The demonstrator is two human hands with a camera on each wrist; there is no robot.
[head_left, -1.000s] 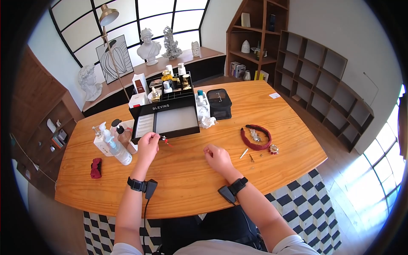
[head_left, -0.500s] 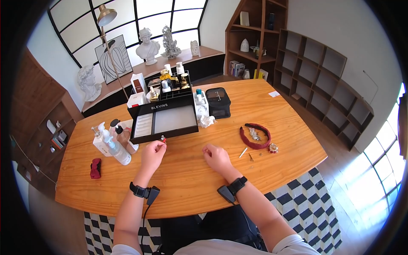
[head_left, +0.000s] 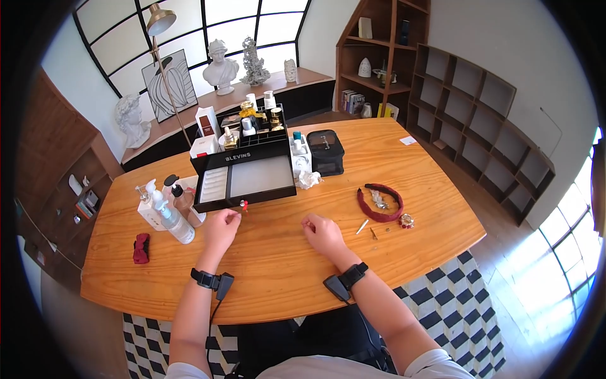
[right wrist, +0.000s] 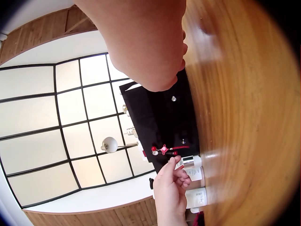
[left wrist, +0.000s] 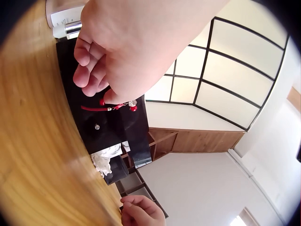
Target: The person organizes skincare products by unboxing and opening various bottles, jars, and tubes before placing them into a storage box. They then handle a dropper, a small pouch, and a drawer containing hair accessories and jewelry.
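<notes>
Thumb and fingertips of my left hand (head_left: 221, 228) pinch a red cord bracelet (right wrist: 164, 149) with red beads and a clear sparkling charm. It hangs in front of the black cosmetics box (left wrist: 87, 123), near the front of its pulled-out drawer (head_left: 262, 178). That drawer has a pale lining and ridged ring slots on its left side. My right hand (head_left: 325, 232) stays low at the table's middle, fingers loosely curled, with nothing seen in it. The left wrist view shows the bracelet's red strand (left wrist: 96, 109) below the fingers.
Pump bottles (head_left: 178, 224) and a dark red bow (head_left: 142, 248) are on the left. Bottles and jars fill the box top. To its right are a crumpled tissue (head_left: 309, 180) and a black mesh case (head_left: 326, 153). A dark red headband (head_left: 362, 208) surrounds a hair ornament near a jewelled piece (head_left: 406, 222).
Holding the bracelet, my left hand has drawn back a little from the drawer's front edge toward my body. The right hand keeps its place.
</notes>
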